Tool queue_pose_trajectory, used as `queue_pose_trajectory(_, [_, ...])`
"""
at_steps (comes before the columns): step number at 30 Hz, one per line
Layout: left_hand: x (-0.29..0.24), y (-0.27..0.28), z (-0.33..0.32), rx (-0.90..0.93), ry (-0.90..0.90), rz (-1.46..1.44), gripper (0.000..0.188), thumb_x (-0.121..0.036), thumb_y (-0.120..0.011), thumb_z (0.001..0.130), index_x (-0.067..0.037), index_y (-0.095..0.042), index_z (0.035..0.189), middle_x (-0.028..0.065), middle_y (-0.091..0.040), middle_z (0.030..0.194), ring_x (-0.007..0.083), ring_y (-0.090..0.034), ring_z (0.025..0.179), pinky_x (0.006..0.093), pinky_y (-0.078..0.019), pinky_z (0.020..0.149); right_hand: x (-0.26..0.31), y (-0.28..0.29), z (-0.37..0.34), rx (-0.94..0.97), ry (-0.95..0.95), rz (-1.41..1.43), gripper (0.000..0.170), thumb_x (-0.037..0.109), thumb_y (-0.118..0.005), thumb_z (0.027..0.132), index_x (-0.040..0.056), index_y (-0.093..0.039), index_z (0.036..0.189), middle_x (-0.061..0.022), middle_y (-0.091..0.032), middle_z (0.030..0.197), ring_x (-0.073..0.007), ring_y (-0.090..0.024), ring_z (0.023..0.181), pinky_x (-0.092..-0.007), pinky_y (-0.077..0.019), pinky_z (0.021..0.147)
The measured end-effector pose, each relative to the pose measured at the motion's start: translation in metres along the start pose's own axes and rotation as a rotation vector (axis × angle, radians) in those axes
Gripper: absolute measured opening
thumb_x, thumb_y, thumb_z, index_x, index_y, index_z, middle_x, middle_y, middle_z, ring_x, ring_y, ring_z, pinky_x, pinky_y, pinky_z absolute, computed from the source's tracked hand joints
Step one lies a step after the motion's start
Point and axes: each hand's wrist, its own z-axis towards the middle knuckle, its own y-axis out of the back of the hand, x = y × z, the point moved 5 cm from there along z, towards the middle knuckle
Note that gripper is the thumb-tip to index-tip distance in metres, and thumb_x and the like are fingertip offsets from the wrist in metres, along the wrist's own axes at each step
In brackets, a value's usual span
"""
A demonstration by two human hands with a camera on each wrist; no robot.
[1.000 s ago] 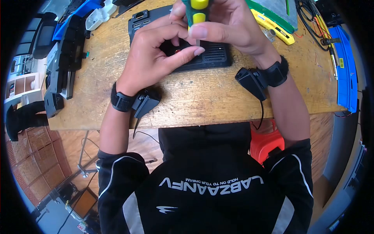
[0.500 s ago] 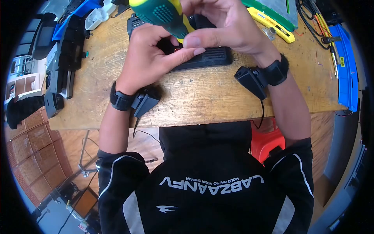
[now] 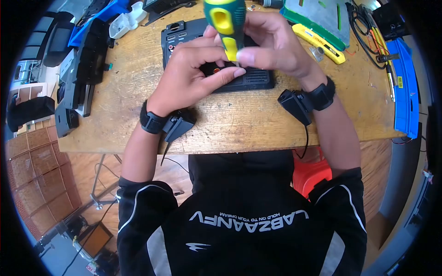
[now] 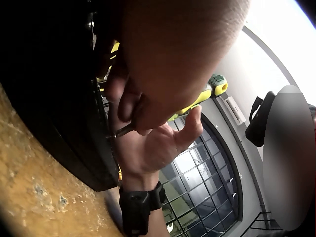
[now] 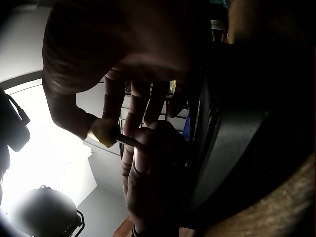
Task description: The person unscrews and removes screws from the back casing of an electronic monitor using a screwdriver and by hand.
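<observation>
A green-and-yellow screwdriver stands nearly upright over a black housing with ports and a slotted grille, lying on the wooden table. My right hand holds the screwdriver low on its handle, between thumb and fingers. Below it, my left hand reaches across the housing, thumb and fingers pinched about the metal shaft. The shaft's tip is hidden by the left fingers in the right wrist view. A small red part shows through the gap between the left thumb and forefinger.
A yellow utility knife and a green-edged case lie to the right, near a blue bin and cables. Black device housings and a white tray line the left. The table's front edge is near my body.
The screwdriver's handle leaned over to the left half a second ago and is upright again now. Both hands have stayed about the housing, and the head view has shifted slightly.
</observation>
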Motion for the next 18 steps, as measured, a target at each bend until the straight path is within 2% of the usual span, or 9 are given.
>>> queue_pose_trajectory(1, [0.003,0.0,-0.002,0.054,0.041,0.05,0.023,-0.015,-0.087,0.079,-0.002,-0.076,0.095,0.008,-0.069,0.082,0.0223,-0.063,0.075,0.0333,-0.0488,0.072,-0.001,0.0,-0.001,-0.017,-0.031,-0.052,0.045,0.015,-0.087,0.082,0.0023,-0.07,0.121,-0.0061,-0.071,0.11,-0.015,-0.066,0.105,-0.0316,-0.0499,0.098])
queue_pose_trajectory(3, [0.004,0.001,-0.001,0.089,0.077,0.109,0.027,-0.015,-0.088,0.078,-0.002,-0.077,0.099,0.0071,-0.072,0.087,0.0219,-0.066,0.08,0.034,-0.0499,0.078,0.004,-0.005,0.004,0.027,-0.035,-0.07,0.041,0.015,-0.087,0.081,0.0019,-0.072,0.117,-0.0046,-0.071,0.11,-0.013,-0.064,0.104,-0.0292,-0.0463,0.1])
queue_pose_trajectory(5, [-0.002,0.001,0.002,0.005,0.018,0.075,0.025,-0.019,-0.088,0.077,-0.003,-0.076,0.093,0.0111,-0.067,0.08,0.0267,-0.064,0.077,0.0362,-0.0521,0.071,0.005,-0.004,0.005,-0.028,-0.029,-0.045,0.037,0.015,-0.085,0.084,0.0012,-0.073,0.115,-0.0044,-0.071,0.109,-0.0116,-0.064,0.101,-0.0283,-0.0474,0.096])
queue_pose_trajectory(7, [-0.001,-0.003,0.002,0.032,-0.053,0.109,0.023,-0.016,-0.086,0.072,-0.007,-0.077,0.091,0.0091,-0.069,0.093,0.0294,-0.066,0.088,0.0387,-0.0547,0.079,-0.002,0.004,0.0,-0.04,-0.167,0.071,0.029,0.013,-0.075,0.092,-0.001,-0.073,0.117,-0.0069,-0.071,0.109,-0.0129,-0.066,0.097,-0.0307,-0.0507,0.093])
queue_pose_trajectory(9, [-0.002,-0.004,0.004,0.096,-0.068,0.021,0.021,-0.014,-0.083,0.072,-0.008,-0.078,0.092,0.0065,-0.07,0.097,0.029,-0.065,0.092,0.0383,-0.0536,0.082,-0.004,0.012,-0.001,-0.141,-0.179,0.161,0.029,0.017,-0.072,0.095,-0.0022,-0.072,0.118,-0.0092,-0.072,0.111,-0.0153,-0.066,0.101,-0.0325,-0.0506,0.096])
queue_pose_trajectory(11, [-0.001,-0.002,0.006,0.113,-0.053,0.021,0.018,-0.012,-0.082,0.075,-0.008,-0.078,0.092,0.0067,-0.069,0.097,0.028,-0.065,0.093,0.0377,-0.0526,0.084,-0.005,0.025,-0.003,-0.248,-0.064,0.089,0.029,0.02,-0.067,0.099,-0.0024,-0.072,0.117,-0.0124,-0.072,0.118,-0.0176,-0.065,0.109,-0.034,-0.0482,0.102])
queue_pose_trajectory(13, [-0.002,-0.003,0.005,0.135,-0.035,0.009,0.016,-0.011,-0.082,0.077,-0.008,-0.079,0.092,0.0068,-0.068,0.096,0.027,-0.065,0.094,0.037,-0.0517,0.086,-0.011,0.038,-0.008,-0.336,-0.077,0.028,0.031,0.02,-0.061,0.101,-0.0046,-0.07,0.118,-0.0179,-0.067,0.121,-0.0262,-0.061,0.117,-0.041,-0.0444,0.107])
queue_pose_trajectory(17, [-0.005,-0.002,0.009,0.121,-0.034,0.04,0.013,-0.016,-0.083,0.078,-0.009,-0.075,0.086,0.006,-0.067,0.095,0.0282,-0.064,0.093,0.0379,-0.0501,0.082,-0.026,0.044,-0.013,-0.518,-0.104,0.11,0.03,0.02,-0.059,0.103,-0.005,-0.068,0.117,-0.0167,-0.068,0.12,-0.0247,-0.063,0.112,-0.0406,-0.0457,0.104])
queue_pose_trajectory(18, [-0.005,-0.002,0.009,0.112,-0.033,0.06,0.014,-0.018,-0.083,0.078,-0.009,-0.074,0.086,0.006,-0.066,0.095,0.028,-0.064,0.092,0.038,-0.0496,0.082,-0.027,0.043,-0.013,-0.571,-0.087,0.149,0.029,0.02,-0.062,0.102,-0.0042,-0.07,0.116,-0.0139,-0.07,0.115,-0.0205,-0.064,0.108,-0.0365,-0.0475,0.101])
